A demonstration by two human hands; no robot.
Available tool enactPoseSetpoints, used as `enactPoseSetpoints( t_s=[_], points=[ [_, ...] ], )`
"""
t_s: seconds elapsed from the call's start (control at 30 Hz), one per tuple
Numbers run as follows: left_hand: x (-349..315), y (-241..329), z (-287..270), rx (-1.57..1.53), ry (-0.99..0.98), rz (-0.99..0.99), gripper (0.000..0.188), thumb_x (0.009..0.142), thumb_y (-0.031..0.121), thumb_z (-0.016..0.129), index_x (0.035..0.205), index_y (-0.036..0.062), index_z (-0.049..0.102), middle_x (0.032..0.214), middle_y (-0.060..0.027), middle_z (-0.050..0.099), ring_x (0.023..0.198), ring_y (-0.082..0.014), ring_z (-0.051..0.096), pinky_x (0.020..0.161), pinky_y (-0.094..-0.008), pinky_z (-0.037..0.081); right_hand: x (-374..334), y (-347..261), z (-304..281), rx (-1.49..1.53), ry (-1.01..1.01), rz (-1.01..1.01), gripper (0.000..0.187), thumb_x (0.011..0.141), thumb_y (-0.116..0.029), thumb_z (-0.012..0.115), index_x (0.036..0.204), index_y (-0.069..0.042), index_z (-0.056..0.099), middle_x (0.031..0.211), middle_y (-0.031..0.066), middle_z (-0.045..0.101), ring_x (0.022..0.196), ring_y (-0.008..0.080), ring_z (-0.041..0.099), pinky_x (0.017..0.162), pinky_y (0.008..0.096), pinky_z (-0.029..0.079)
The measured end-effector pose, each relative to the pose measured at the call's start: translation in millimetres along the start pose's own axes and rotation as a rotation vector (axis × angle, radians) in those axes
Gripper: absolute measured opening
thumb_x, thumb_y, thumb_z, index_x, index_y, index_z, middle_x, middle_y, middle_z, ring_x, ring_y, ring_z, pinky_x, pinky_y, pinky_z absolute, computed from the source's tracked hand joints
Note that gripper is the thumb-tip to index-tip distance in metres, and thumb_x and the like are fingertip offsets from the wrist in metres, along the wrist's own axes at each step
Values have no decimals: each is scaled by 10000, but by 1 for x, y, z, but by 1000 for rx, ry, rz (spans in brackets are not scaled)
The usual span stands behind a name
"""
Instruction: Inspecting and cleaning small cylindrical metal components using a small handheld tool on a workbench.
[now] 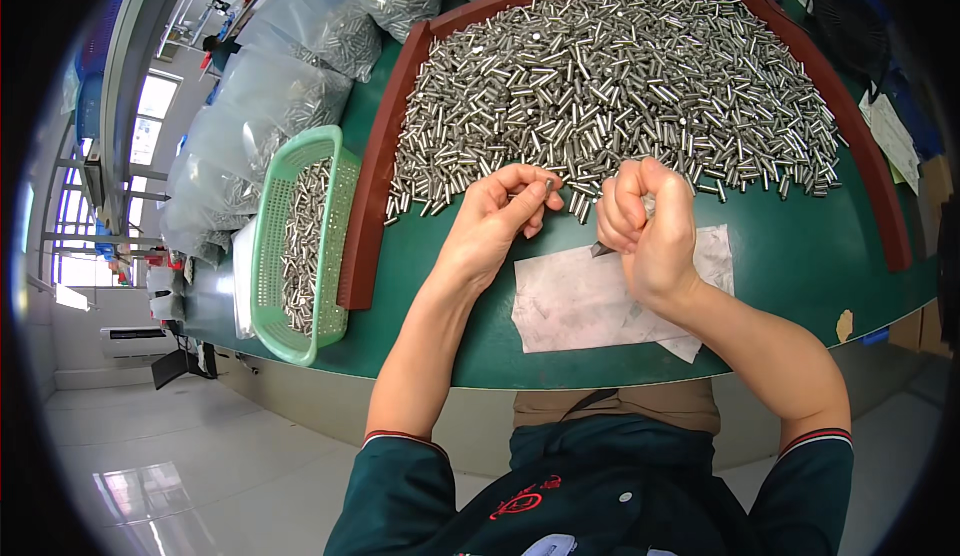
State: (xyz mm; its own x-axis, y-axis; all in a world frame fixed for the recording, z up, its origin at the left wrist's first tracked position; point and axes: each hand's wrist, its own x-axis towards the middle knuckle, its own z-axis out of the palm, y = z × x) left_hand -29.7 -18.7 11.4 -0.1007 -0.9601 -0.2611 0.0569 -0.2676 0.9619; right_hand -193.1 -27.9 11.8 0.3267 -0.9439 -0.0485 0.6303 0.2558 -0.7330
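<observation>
My left hand (495,218) is closed in a pinch, with a small metal pin (549,186) between thumb and forefinger. Just to its right, my right hand (652,231) makes a fist over a pale, stained cloth (565,301). A dark pointed tip (599,249) juts out below the fist; the rest of that tool is hidden by the fingers, so its kind cannot be told. Beyond both hands spreads a wide heap of short, shiny metal pins (620,96), its near edge close to my left fingertips.
Red-brown strips (382,191) border the heap on the green table (785,256). At left stands a light-green plastic basket (262,281) holding more pins. Several clear bags of pins (225,146) line the far left. Papers (889,134) and a black fan-like object (850,24) are at right.
</observation>
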Motion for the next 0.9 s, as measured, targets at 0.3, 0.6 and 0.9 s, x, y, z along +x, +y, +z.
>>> enactPoseSetpoints(
  t_s=[0.3,0.6,0.9],
  points=[
    [-29,4,29,876,-102,310,95,780,49,580,778,-13,509,591,-71,509,496,-118,465,468,-255,369,6,-10,-2,128,17,-32,359,850,-256,265,520,-116,264,435,-16,237,384,83,172,386,239,171],
    [-25,-2,30,948,-57,265,118,743,47,620,730,-9,517,498,-49,459,424,-107,400,417,-256,328,1,-5,-6,53,30,-12,348,850,-243,253,525,-117,256,444,-13,242,397,81,169,393,234,171],
    [-27,-1,33,926,-1,243,123,703,48,639,672,-6,533,466,-87,475,392,-199,451,412,-312,345,1,3,-9,128,15,-60,283,799,-179,287,533,-81,284,458,-7,271,401,62,198,373,221,175]
  ],
)
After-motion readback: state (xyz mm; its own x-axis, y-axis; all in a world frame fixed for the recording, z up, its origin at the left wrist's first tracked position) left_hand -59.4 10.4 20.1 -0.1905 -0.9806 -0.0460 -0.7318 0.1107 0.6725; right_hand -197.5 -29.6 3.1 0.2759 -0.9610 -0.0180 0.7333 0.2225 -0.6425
